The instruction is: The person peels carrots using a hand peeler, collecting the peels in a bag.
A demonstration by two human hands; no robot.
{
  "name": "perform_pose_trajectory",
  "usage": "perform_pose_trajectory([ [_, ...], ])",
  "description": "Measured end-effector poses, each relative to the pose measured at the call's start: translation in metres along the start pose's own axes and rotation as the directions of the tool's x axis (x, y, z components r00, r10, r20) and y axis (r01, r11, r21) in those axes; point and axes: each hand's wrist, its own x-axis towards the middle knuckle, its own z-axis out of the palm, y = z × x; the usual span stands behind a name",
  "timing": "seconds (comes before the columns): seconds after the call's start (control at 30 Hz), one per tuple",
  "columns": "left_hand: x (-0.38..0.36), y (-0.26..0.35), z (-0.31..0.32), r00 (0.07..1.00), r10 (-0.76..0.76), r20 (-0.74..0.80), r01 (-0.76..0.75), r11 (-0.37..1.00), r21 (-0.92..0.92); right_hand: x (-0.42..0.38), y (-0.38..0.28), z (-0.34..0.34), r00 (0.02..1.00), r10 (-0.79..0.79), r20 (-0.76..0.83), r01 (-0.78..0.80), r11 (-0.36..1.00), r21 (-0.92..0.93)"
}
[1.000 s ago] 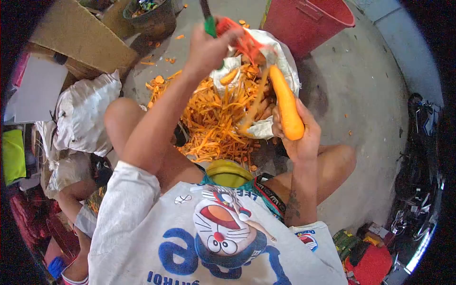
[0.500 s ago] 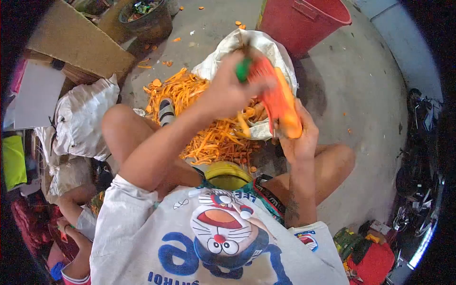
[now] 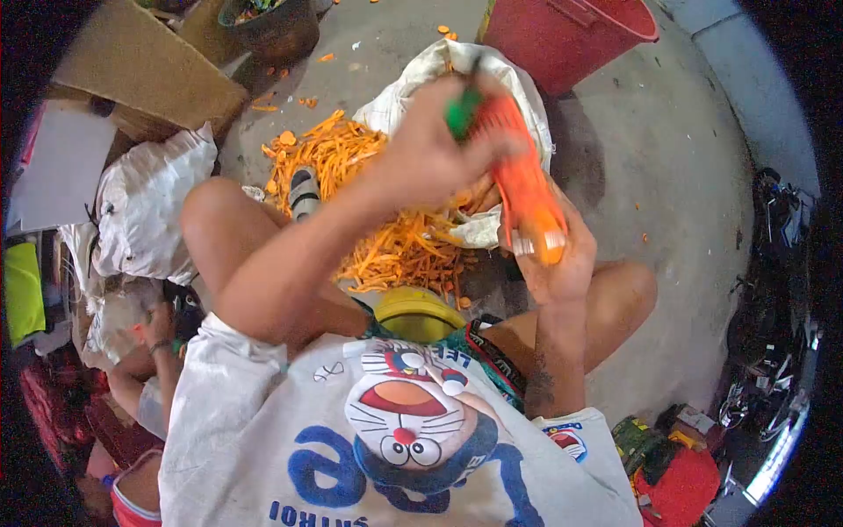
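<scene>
My right hand (image 3: 566, 255) is wrapped around the lower end of an orange carrot (image 3: 551, 252), held up over the floor in front of me. My left hand (image 3: 439, 136) is closed on what looks like a peeler (image 3: 458, 116), with a green part at the fingers. A red streak, smeared by motion, runs along the carrot, so the tool's exact shape is hard to make out. Beneath my hands, a heap of orange peelings (image 3: 404, 250) covers the floor. Just beyond, a white sack (image 3: 524, 97) stands open with carrots (image 3: 479, 198) partly visible at its mouth.
A red tub (image 3: 571, 44) stands behind the sack. Between my legs is a yellow container (image 3: 417, 312). Cardboard (image 3: 149, 66), a dark bucket (image 3: 272, 35) and a filled white bag (image 3: 154, 206) are at left. Another person's arm (image 3: 145, 373) shows at lower left.
My left hand and the tool have shifted slightly along the carrot. The red streak now covers more of the carrot's lower end. At lower left, the other person's hand has moved up.
</scene>
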Motion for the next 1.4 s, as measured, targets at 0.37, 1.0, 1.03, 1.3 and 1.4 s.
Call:
perform_pose_trajectory([
  [0.37,-0.004,0.011,0.0,1.0,0.014,0.028,-0.012,0.998,-0.058,-0.004,-0.009,0.01,1.0,0.015,-0.014,-0.015,1.0,0.001],
  [1.0,0.043,-0.02,-0.051,0.959,-0.148,-0.243,0.115,0.982,-0.147,-0.008,-0.013,0.008,0.969,0.024,0.246,-0.036,0.998,0.043],
  [1.03,0.034,-0.011,-0.037,0.959,-0.203,-0.196,0.142,0.947,-0.288,-0.009,-0.014,0.013,0.999,-0.007,0.054,0.009,0.999,-0.045],
  [1.3,0.027,0.003,-0.034,0.985,-0.167,-0.049,0.155,0.969,-0.192,-0.011,-0.012,-0.002,0.977,0.048,0.206,-0.058,0.997,0.043],
  [1.4,0.043,-0.018,-0.059,0.97,-0.145,-0.196,0.143,0.989,-0.021,-0.01,-0.015,0.004,0.975,0.064,0.214,-0.09,0.989,0.113],
])
